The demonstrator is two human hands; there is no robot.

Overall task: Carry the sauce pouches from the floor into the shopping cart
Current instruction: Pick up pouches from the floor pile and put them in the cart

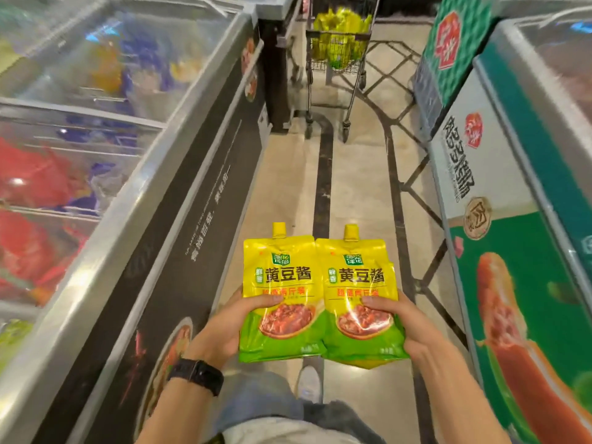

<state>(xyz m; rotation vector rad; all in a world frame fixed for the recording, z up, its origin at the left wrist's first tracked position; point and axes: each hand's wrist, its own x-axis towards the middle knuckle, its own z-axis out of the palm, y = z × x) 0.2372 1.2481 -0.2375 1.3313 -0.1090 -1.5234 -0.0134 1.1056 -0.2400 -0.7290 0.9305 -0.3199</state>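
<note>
My left hand grips a yellow-and-green spouted sauce pouch by its lower left side, thumb on its front. My right hand grips a matching sauce pouch by its lower right side; another pouch edge shows behind it. Both are held upright, side by side, at waist height over the aisle floor. The wire shopping cart stands far ahead at the aisle's end, with several yellow pouches piled in its basket.
A glass-topped chest freezer runs along the left of the aisle. A green-and-white freezer lines the right. A tiled floor strip lies between them. My shoe shows below the pouches.
</note>
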